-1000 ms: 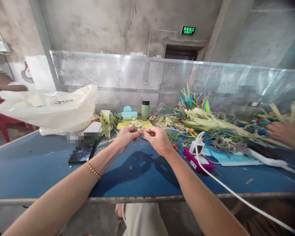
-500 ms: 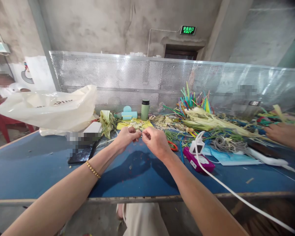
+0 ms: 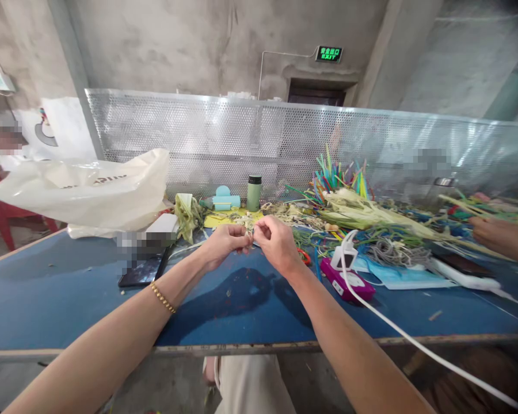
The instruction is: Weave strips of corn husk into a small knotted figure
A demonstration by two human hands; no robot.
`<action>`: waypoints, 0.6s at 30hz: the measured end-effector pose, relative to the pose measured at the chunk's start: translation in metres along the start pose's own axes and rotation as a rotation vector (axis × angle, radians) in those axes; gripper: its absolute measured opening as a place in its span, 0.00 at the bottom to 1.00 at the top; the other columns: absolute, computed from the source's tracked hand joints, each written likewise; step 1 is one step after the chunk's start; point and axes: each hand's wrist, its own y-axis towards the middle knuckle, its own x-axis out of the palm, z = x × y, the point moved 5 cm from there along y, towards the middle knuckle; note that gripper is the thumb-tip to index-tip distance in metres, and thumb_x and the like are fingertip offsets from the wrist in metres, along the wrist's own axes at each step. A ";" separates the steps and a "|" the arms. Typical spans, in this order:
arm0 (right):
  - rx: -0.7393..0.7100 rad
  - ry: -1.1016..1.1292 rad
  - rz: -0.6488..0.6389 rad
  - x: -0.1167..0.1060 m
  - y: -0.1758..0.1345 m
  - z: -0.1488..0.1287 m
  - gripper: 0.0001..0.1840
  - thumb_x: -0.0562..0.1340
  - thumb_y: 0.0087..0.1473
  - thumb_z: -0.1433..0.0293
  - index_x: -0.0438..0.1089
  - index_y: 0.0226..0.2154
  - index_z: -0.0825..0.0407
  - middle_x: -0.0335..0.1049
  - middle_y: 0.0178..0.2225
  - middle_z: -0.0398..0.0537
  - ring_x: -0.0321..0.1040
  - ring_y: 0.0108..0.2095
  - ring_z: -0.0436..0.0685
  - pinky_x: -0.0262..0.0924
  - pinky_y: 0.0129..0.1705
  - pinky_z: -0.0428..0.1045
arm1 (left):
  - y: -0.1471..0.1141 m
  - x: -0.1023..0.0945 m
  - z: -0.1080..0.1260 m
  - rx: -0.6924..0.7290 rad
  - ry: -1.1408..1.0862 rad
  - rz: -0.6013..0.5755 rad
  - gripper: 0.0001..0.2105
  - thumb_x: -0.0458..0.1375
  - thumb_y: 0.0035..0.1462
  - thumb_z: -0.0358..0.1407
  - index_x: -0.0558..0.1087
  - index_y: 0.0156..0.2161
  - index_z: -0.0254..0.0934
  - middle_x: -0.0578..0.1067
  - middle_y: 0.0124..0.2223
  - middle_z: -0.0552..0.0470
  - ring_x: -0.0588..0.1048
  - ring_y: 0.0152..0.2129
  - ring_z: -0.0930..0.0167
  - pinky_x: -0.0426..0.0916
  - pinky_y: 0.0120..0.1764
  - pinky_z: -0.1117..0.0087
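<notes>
My left hand (image 3: 227,243), below a wrist with a gold bead bracelet (image 3: 163,298), is closed in a pinch above the blue table (image 3: 86,310). Close beside it, my right hand (image 3: 277,243) pinches too, thumb against forefinger. Whatever sits between the fingertips is too small to make out. Just behind the hands lie a yellow sheet (image 3: 213,220) with pale scraps on it and a heap of dried plant bits (image 3: 285,213). Green cords (image 3: 304,237) lie to the right of my right hand.
A green bottle (image 3: 254,194) stands at the back. Left are a white plastic bag (image 3: 90,190), a phone (image 3: 140,270) and corn husks (image 3: 187,215). Right are a purple power strip (image 3: 345,282) with a white cable, a blue mask (image 3: 410,276) and another person's hand (image 3: 498,234).
My hands have parted slightly at the fingertips, the right shifting a little to the right, both still pinched. The other person's hand has moved slightly at the right, among the husk strips.
</notes>
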 end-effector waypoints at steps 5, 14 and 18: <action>-0.028 -0.067 0.064 -0.003 0.000 0.000 0.06 0.56 0.54 0.73 0.66 0.26 0.52 0.68 0.28 0.47 0.64 0.28 0.53 0.56 0.34 0.46 | -0.001 0.002 0.002 -0.006 -0.001 -0.056 0.08 0.65 0.44 0.34 0.72 0.25 0.31 0.71 0.23 0.53 0.67 0.20 0.76 0.59 0.28 0.72; 0.032 0.004 -0.004 0.002 -0.002 0.002 0.06 0.56 0.55 0.73 0.66 0.29 0.52 0.71 0.24 0.46 0.67 0.25 0.52 0.57 0.29 0.45 | -0.001 0.001 -0.001 -0.051 -0.064 -0.084 0.09 0.66 0.45 0.35 0.73 0.27 0.31 0.73 0.25 0.52 0.69 0.21 0.75 0.59 0.27 0.72; 0.027 0.044 -0.033 0.002 -0.002 -0.001 0.05 0.56 0.55 0.72 0.67 0.29 0.52 0.72 0.24 0.47 0.68 0.25 0.53 0.59 0.30 0.46 | -0.001 -0.003 0.002 -0.063 -0.172 -0.114 0.11 0.65 0.49 0.38 0.76 0.31 0.29 0.74 0.30 0.49 0.71 0.22 0.75 0.60 0.28 0.71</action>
